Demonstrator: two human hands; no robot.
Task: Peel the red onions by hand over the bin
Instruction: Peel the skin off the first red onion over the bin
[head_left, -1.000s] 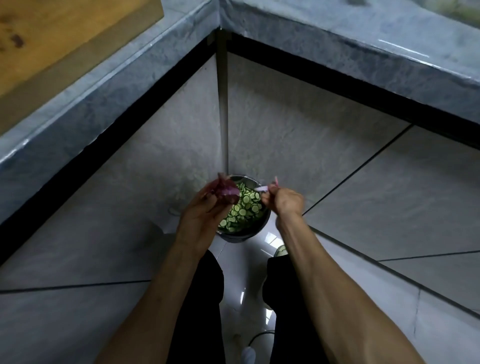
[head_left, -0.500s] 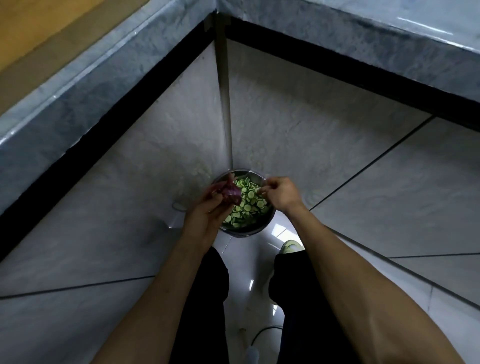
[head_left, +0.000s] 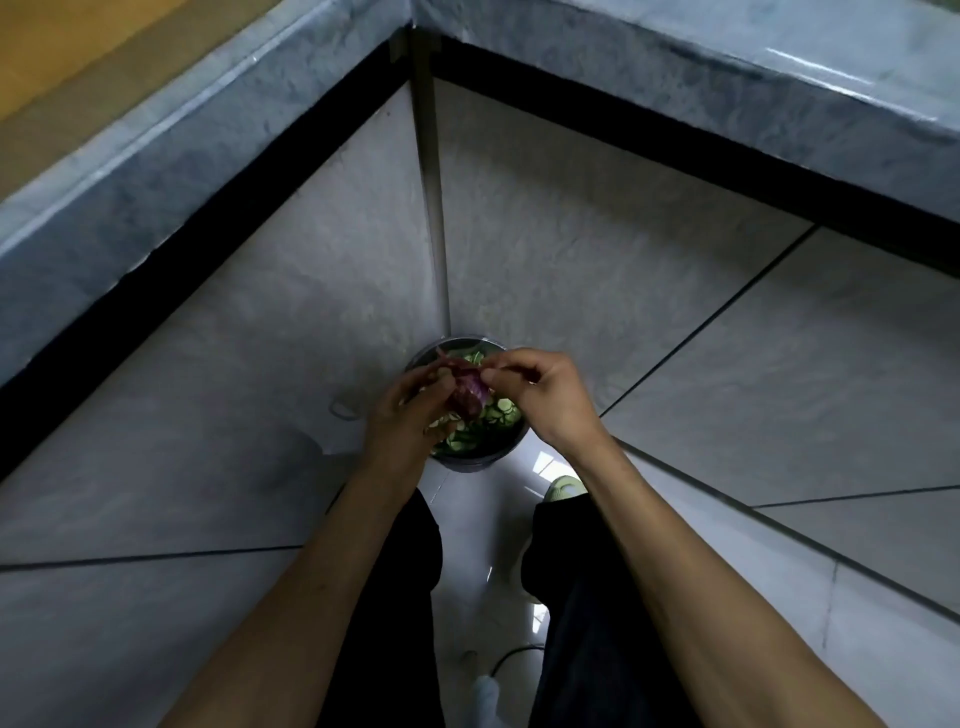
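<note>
A red onion (head_left: 469, 396) with purple skin is held above a round grey bin (head_left: 480, 460) that stands in the floor corner under the counters. Green cucumber slices and peels fill the bin. My left hand (head_left: 410, 415) grips the onion from the left. My right hand (head_left: 537, 395) pinches a flap of the onion's skin at its top right, thumb and fingers closed on it. Both hands hover directly over the bin. The onion's lower part is hidden by my left fingers.
Grey marble counter edges (head_left: 156, 140) run overhead on the left and right, meeting in a corner above tiled walls. My dark-trousered legs (head_left: 395, 597) and a light shoe (head_left: 563, 488) stand on the white floor just before the bin. A cable (head_left: 511, 657) lies by my feet.
My right hand has come leftward to the onion and closed on its skin. The view has tilted down, pushing the wooden board out of sight.
</note>
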